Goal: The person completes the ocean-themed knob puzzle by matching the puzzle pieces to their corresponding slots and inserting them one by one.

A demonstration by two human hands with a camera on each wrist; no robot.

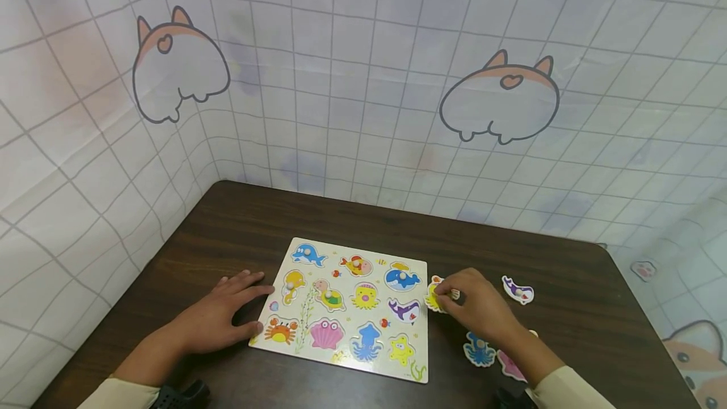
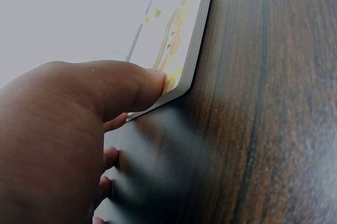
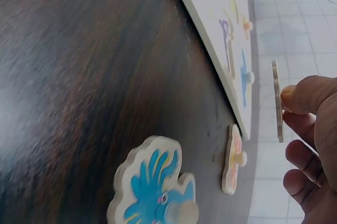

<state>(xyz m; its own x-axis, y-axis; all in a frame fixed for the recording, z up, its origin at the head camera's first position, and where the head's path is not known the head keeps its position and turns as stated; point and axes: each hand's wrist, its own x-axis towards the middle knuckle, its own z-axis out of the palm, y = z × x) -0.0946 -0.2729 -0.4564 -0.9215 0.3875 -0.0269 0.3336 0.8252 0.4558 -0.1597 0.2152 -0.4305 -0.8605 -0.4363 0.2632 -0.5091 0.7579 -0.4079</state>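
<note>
A white sea-animal puzzle board (image 1: 380,368) lies on the dark table. Knobbed pieces sit in its upper and left parts, among them a dolphin (image 1: 309,255), a fish, a blue whale (image 1: 402,279), a seahorse and a turtle. My left hand (image 1: 218,311) rests at the board's left edge, fingers relaxed, the thumb (image 2: 131,84) on its near corner. With thumb and fingers my right hand (image 1: 477,302) pinches a yellow puzzle piece (image 1: 432,300), seen edge-on in the right wrist view, just right of the board. Behind it, an orange-patterned piece (image 3: 231,163) lies on the table.
Right of the board lie a purple whale piece (image 1: 518,290), a blue squid piece (image 1: 479,351) and a pink piece (image 1: 510,366) partly under the right forearm. A white grid-patterned cloth (image 1: 363,112) hangs behind the table (image 1: 238,219).
</note>
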